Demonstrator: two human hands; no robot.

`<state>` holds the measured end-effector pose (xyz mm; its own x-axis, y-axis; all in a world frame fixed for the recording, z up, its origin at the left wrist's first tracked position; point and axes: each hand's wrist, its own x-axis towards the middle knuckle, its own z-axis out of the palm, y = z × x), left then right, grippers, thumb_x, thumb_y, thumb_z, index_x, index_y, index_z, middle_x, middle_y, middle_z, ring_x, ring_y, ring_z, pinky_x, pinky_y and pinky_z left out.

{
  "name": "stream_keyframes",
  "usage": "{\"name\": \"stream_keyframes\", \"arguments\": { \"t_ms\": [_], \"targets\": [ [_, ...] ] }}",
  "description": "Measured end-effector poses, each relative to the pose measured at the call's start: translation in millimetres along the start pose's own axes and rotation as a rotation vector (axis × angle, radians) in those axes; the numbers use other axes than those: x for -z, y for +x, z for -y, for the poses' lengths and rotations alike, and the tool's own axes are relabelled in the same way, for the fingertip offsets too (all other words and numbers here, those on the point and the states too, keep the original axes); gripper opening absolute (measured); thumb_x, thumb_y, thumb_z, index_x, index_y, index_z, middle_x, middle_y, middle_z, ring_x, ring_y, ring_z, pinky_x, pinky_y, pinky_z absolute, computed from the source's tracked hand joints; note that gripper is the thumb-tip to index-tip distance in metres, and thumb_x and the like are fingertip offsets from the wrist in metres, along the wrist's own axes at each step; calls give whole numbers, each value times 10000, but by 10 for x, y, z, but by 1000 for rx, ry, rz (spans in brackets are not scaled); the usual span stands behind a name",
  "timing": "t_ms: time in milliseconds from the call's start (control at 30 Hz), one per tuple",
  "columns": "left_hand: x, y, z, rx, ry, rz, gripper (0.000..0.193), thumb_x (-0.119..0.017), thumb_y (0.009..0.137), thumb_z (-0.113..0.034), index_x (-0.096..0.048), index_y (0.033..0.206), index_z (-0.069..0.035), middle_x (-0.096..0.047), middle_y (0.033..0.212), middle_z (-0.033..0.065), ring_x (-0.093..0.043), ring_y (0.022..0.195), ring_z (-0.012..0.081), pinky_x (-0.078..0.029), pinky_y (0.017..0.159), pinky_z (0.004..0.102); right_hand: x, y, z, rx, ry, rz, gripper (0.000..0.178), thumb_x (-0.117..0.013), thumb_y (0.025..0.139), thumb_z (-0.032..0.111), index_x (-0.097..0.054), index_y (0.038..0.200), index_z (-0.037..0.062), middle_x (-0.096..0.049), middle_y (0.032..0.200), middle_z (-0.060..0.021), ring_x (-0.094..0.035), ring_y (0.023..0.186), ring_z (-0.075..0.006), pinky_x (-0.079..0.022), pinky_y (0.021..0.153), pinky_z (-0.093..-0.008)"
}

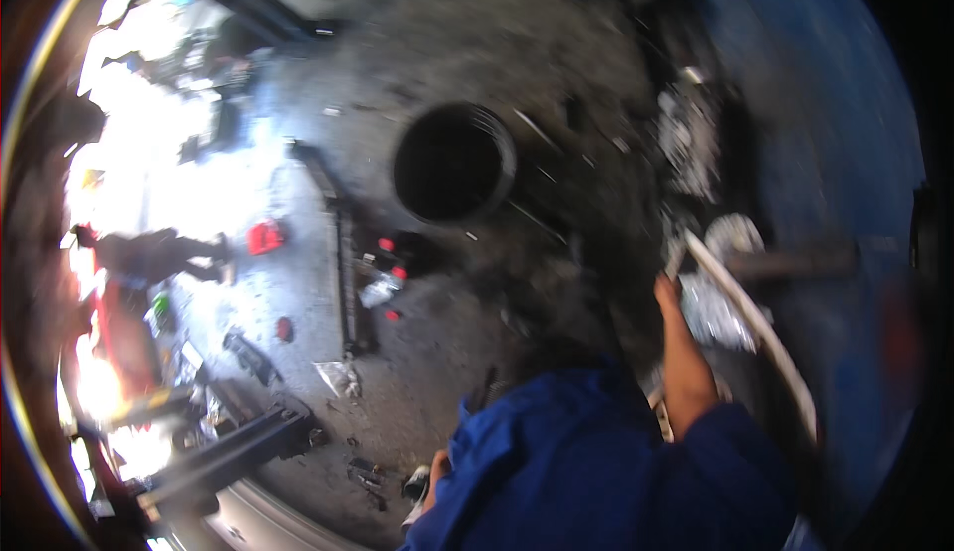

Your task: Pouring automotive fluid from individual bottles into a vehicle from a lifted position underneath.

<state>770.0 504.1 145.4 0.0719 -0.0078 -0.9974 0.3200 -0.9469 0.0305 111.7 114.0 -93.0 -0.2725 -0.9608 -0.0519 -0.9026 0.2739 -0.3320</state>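
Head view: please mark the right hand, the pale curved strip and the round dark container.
Right hand (pixel 666 295), head view: its middle.
Pale curved strip (pixel 758 323), head view: its middle.
Round dark container (pixel 506 154), head view: right rim.

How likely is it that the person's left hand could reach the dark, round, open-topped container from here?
Probably not without moving: the left hand is beside the blue clothing, well apart from the dark, round, open-topped container, with grey floor between. Distance seems the main hindrance, though blur limits certainty.

Long pale strip (pixel 761 325), slim & gently curved, slants down twd. lower R, on view's R side.
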Motion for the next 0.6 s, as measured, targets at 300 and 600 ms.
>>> {"name": "stream_keyframes", "arguments": {
  "t_ms": [300, 600],
  "targets": [
    [723, 221, -956, -353, 20, -361, 664, -617, 992, -569, -619, 1278, 30, -716, 1165, 205, -732, 921, 346, -595, 797, 472, 494, -893, 852, -704, 140, 97, 263, -667, 971, 262, -699, 1003, 3, -747, 989, -209, -714, 1001, -404, -534, 853, -490],
    [-267, 81, -1835, -507, 271, -304, 598, -618, 1009, -537, -658, 1272, -1, -743, 1101, 142, -734, 855, 235, -590, 707, 353, 168, -1382, -50, -834, 79, 108, 238, -693, 940, 247, -707, 872, 19, -756, 854, -139, -748, 836, -280, -553, 695, -434]
  ]
}}
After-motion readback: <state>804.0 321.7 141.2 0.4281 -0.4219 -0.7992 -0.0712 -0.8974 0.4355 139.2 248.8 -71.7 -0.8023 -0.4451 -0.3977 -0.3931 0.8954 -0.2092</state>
